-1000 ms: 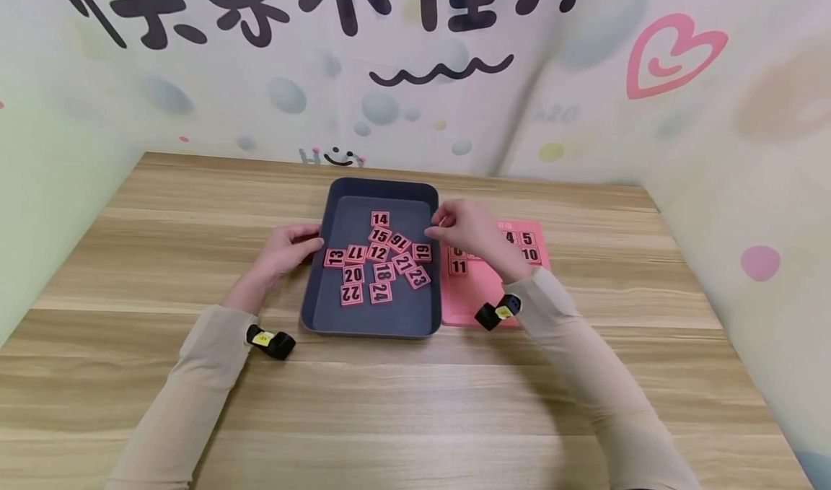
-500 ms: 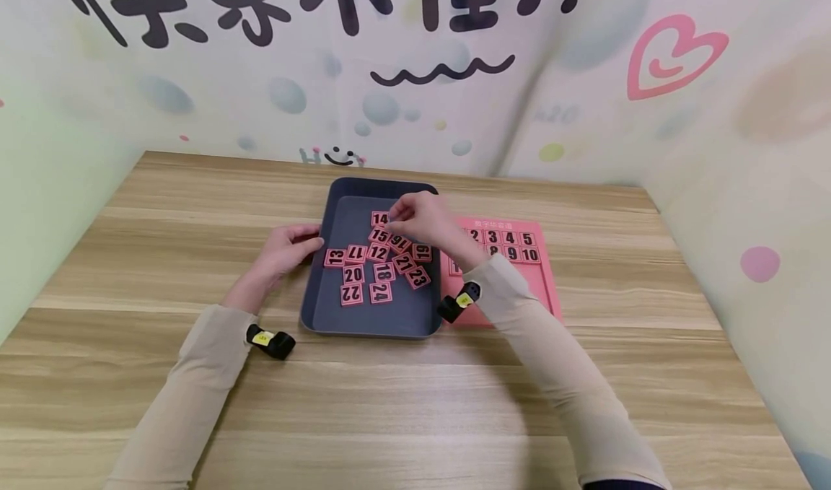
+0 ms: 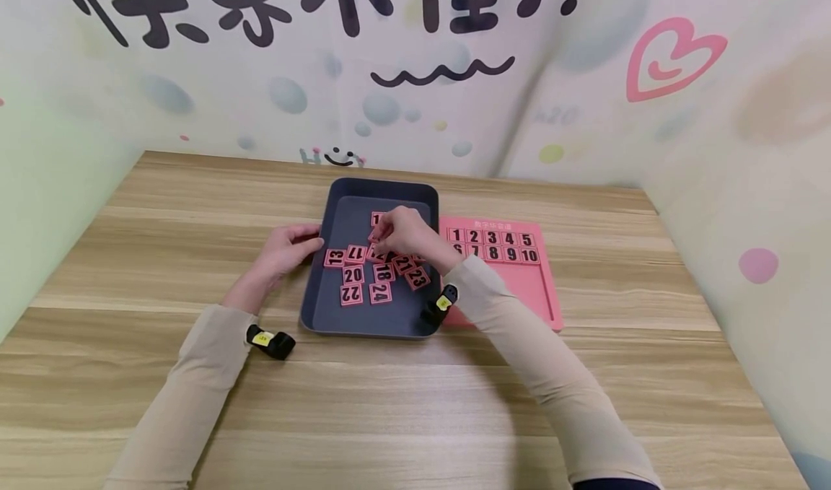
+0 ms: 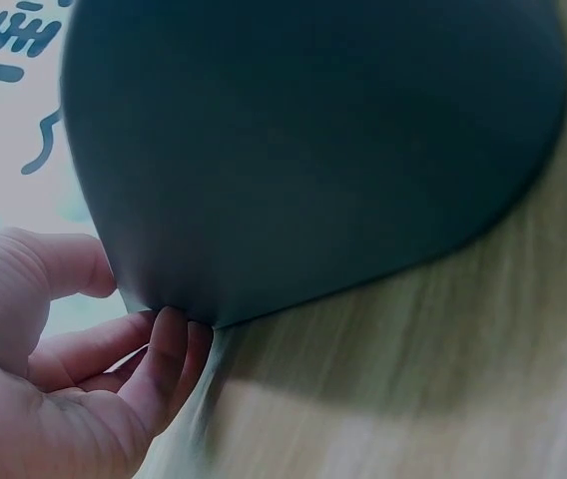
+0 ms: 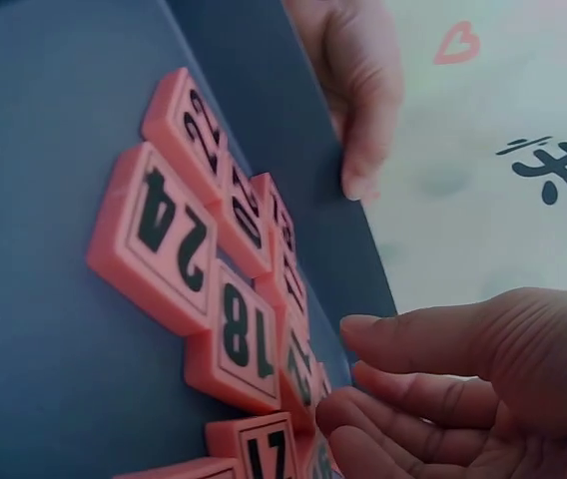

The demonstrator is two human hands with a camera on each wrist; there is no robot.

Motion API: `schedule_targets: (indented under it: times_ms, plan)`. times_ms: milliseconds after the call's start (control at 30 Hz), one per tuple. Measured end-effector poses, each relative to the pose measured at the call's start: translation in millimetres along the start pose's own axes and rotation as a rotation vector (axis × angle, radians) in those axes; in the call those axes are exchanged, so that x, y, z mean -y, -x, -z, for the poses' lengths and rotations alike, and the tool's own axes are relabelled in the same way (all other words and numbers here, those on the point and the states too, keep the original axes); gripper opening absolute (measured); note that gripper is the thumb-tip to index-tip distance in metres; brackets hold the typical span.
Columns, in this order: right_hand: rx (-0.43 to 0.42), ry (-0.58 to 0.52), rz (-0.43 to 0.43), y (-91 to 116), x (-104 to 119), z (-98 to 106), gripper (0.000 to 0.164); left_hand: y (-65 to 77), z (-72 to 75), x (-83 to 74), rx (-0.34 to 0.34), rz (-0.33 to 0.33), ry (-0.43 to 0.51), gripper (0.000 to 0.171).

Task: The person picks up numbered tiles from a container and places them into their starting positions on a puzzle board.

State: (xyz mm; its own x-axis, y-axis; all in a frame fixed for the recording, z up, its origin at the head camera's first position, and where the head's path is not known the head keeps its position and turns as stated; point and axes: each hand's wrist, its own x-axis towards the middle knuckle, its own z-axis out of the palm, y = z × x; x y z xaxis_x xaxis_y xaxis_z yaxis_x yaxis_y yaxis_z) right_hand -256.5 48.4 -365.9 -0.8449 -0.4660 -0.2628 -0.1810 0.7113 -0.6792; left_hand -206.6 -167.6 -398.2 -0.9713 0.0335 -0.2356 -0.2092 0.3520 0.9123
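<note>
A dark blue-grey tray (image 3: 324, 309) holds several pink number tiles, among them tile 24 (image 3: 381, 292), tile 18 (image 3: 384, 272) and tile 20 (image 3: 353, 275). At its left side, my left hand (image 3: 286, 250) grips the tray wall, thumb at the rim and fingers bent against the outside in the left wrist view. My right hand (image 3: 409, 232) reaches down over the tiles, its fingertips close by tile 12 (image 5: 299, 369). Between thumb and fingers nothing shows in the right wrist view. Tiles 14, 15, 16 and 19 are partly or fully hidden behind this hand.
Right beside the tray lies a pink board (image 3: 529, 288) with two rows of tiles numbered 1 to 10 at its top. My right forearm (image 3: 519, 338) crosses its lower left part. A printed wall (image 3: 260, 107) stands behind the wooden table (image 3: 389, 410).
My right hand has moved left from the board side into the tray, then down onto the tiles near 12. The left hand stays at the tray's left wall.
</note>
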Motion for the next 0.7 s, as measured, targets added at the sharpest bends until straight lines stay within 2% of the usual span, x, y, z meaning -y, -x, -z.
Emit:
schedule_targets:
  times_ms: [167,333,700]
  plan:
    - [0.000,0.044,-0.029,-3.3,-0.5,-4.1,0.011,0.2,-0.6,0.2,-0.003,0.003,0.005,0.043]
    - [-0.010,0.143,-0.019,-1.4,2.1,-5.3,0.015,0.6,-0.8,0.6,-0.004,0.004,0.008,0.043]
    - [0.004,0.280,-0.004,0.7,6.6,-8.4,0.021,0.6,-0.5,0.9,-0.003,0.009,0.013,0.043]
